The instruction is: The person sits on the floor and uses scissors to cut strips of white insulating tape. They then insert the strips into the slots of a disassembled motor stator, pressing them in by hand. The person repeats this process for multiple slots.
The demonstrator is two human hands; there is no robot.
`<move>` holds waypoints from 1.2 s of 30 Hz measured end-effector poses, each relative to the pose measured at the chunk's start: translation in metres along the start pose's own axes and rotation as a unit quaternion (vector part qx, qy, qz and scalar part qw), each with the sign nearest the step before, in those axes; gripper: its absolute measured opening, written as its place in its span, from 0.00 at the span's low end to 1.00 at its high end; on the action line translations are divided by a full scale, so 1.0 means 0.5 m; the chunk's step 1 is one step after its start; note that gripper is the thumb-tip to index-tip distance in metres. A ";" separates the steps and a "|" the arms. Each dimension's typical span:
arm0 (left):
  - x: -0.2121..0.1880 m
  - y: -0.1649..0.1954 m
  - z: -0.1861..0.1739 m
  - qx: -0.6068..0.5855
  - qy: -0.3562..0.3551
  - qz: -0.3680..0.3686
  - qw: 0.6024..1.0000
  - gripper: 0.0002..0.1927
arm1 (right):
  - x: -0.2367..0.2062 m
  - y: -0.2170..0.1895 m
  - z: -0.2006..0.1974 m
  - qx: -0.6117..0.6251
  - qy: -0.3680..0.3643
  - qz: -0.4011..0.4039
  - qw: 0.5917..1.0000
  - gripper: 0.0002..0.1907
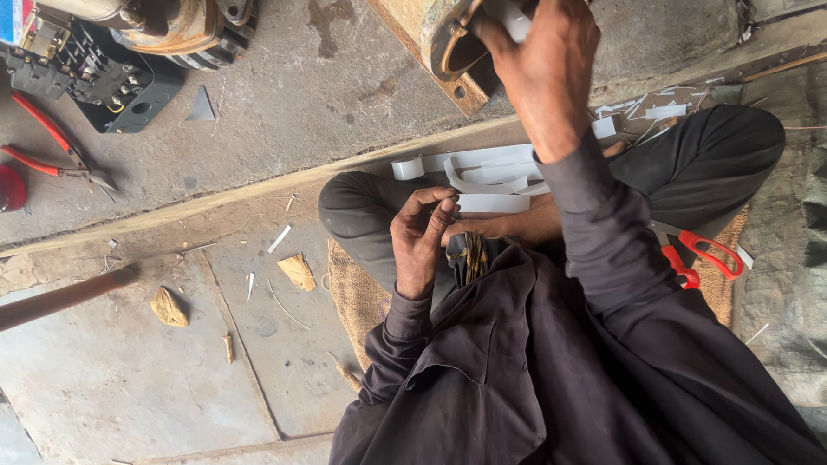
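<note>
- Dark sleeves and tunic (pixel 555 387) fill the near foreground; seated cross-legged, knees on burlap matting (pixel 351 290).
- Left hand (pixel 421 237): fingers curled in toward the palm, tips pinched together at a white strip (pixel 494 203) lying across the lap. Looks like a light pinch, but can't tell if the strip is actually gripped or only touched.
- Right hand (pixel 543 66): raised to the round metal housing opening (pixel 459 30), fingers wrapped over a white strip piece (pixel 509 12) at the rim. Clenched grasp, pressing it inward.
- Step in hand, by judgement: seating a cut white strip into the housing bore while the other hand readies another strip.
- Next move probably calls for pushing the piece fully past the rim without creasing it, then feeding the lap strip upward.
- More white strips (pixel 477 166) piled between the knees, offcuts scattered near the right knee.
- Red-handled scissors (pixel 700 259) beside the right thigh, untouched.
- Red-handled pliers (pixel 50 152), black terminal block (pixel 91 70) and motor body (pixel 154 7) on the concrete, well apart from both hands.
</note>
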State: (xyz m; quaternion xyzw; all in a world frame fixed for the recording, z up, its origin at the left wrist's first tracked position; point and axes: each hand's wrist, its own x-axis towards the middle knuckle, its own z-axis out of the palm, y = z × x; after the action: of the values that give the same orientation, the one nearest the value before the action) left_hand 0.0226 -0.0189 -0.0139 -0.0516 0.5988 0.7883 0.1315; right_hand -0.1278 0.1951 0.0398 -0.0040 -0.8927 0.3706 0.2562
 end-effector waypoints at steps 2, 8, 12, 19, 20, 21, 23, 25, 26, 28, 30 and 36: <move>0.001 -0.001 -0.001 0.001 0.001 0.000 1.000 0.12 | -0.008 -0.007 -0.026 -0.033 -0.026 -0.010 0.999 0.26; 0.005 -0.010 0.005 -0.009 -0.007 -0.009 1.000 0.12 | -0.024 -0.020 -0.045 -0.027 -0.024 -0.029 0.999 0.18; 0.004 -0.009 0.008 -0.011 -0.008 -0.009 1.000 0.12 | -0.017 -0.026 -0.032 -0.029 -0.020 0.015 0.999 0.09; -0.001 -0.001 0.006 -0.002 -0.004 -0.005 1.000 0.12 | -0.005 -0.033 -0.026 0.005 -0.004 0.001 1.000 0.12; 0.000 0.000 0.004 -0.004 -0.005 -0.003 1.000 0.12 | -0.010 -0.034 -0.030 0.003 -0.005 -0.006 1.000 0.14; 0.000 -0.001 0.004 -0.008 -0.005 0.000 1.000 0.12 | -0.013 -0.031 -0.035 -0.003 -0.004 -0.020 1.000 0.16; -0.002 -0.002 0.003 -0.012 -0.001 -0.001 1.000 0.12 | -0.023 -0.025 -0.049 -0.013 -0.004 -0.047 0.999 0.21; -0.001 -0.003 0.004 -0.009 -0.001 -0.007 1.000 0.12 | -0.034 -0.019 -0.056 -0.027 -0.015 -0.019 0.999 0.18; -0.001 -0.002 0.005 -0.009 -0.002 -0.013 1.000 0.12 | -0.038 -0.016 -0.057 -0.033 -0.019 -0.004 0.999 0.16; 0.000 -0.001 0.008 -0.007 -0.007 -0.025 1.000 0.12 | -0.032 -0.012 -0.039 -0.011 -0.024 0.029 0.999 0.10; 0.002 0.001 0.012 -0.013 -0.013 -0.019 1.000 0.12 | -0.019 -0.009 -0.017 -0.004 -0.023 0.040 0.999 0.07; -0.001 0.006 0.009 -0.001 -0.003 -0.006 1.000 0.12 | -0.010 -0.023 -0.026 -0.048 0.009 -0.043 0.998 0.13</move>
State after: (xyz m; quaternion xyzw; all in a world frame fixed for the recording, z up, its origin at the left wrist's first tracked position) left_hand 0.0229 -0.0155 -0.0097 -0.0527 0.5973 0.7884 0.1377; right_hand -0.1154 0.1943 0.0527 0.0186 -0.9066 0.3157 0.2794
